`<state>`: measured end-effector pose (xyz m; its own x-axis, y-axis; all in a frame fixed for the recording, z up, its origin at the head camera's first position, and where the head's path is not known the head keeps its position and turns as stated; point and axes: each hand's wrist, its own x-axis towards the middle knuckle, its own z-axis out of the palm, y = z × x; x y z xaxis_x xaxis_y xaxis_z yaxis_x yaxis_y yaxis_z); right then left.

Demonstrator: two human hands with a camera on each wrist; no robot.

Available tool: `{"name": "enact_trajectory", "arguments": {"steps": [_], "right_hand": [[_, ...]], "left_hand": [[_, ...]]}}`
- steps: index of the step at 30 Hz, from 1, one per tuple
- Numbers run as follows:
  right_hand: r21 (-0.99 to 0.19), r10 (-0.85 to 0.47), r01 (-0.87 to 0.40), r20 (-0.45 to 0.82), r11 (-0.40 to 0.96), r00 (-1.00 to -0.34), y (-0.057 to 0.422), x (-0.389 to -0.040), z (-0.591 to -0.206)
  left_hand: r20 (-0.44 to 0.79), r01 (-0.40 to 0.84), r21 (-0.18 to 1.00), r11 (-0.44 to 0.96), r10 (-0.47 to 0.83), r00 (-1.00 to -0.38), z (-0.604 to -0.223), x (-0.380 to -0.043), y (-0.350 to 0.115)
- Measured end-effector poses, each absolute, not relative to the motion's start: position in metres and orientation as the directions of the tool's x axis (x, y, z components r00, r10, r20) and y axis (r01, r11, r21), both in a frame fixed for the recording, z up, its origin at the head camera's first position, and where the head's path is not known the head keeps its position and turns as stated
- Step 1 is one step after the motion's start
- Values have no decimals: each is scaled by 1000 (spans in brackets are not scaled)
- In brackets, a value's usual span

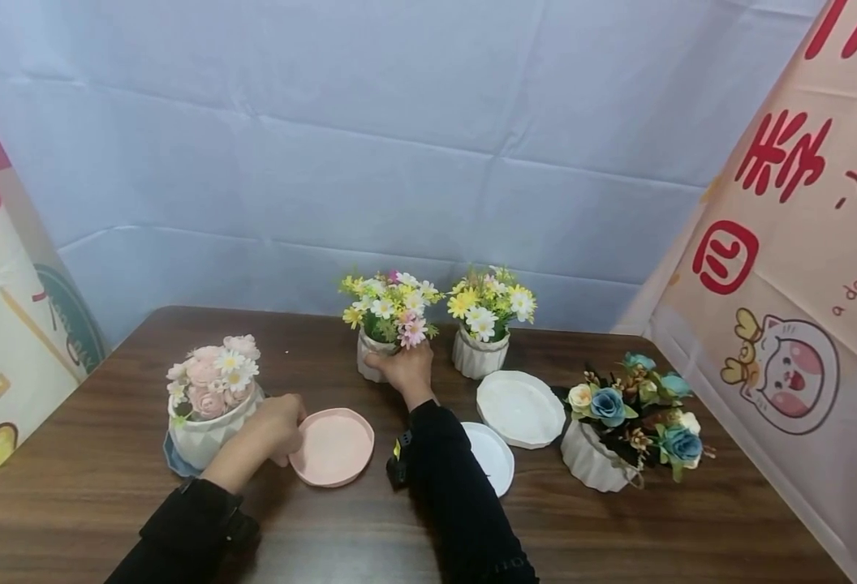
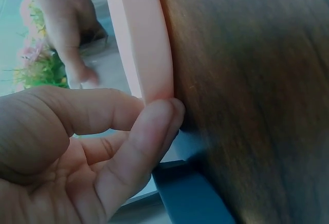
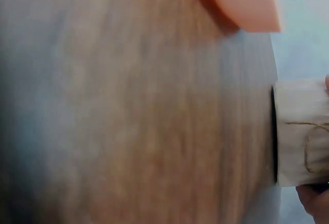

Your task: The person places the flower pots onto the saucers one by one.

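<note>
My left hand (image 1: 273, 426) pinches the left rim of a round pink saucer (image 1: 335, 448); the left wrist view shows the thumb and a finger meeting at the saucer's edge (image 2: 149, 39). Farther back, my right hand (image 1: 406, 370) grips a ribbed white flowerpot (image 1: 368, 355) holding yellow, white and pink daisies (image 1: 388, 304). In the right wrist view that pot (image 3: 303, 131) has twine on its side, and fingers show at its upper and lower edges. Just left of my left hand, a white pot (image 1: 209, 438) of pink roses and daisies stands on a blue saucer (image 1: 174, 461).
Right of the gripped pot stands another white pot (image 1: 480, 357) with yellow and white flowers. Two white saucers, a larger one (image 1: 522, 408) and a smaller one (image 1: 494, 458), lie right of my right forearm. Beyond them is a pot (image 1: 592, 461) of blue roses.
</note>
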<state>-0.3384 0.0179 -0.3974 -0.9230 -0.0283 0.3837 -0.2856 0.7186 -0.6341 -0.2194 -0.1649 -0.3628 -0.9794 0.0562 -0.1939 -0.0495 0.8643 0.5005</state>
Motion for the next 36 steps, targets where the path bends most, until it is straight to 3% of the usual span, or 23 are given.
{"name": "enact_trajectory", "arguments": {"steps": [7,14,36], "right_hand": [[-766,80,-198,309,612,-948,22,-339,-393],[-745,99,-279,419,606,-903,25,-340,-380],[-753,44,-316,415,578,-909,34,-321,-360]], "left_hand": [[-180,-39,519,854,65,-981,-366,-219,-166],[-191,-47,520,853,62,-980,-367,-221,-168],[-180,-33,519,854,71,-981,-365,-219,-168]]}}
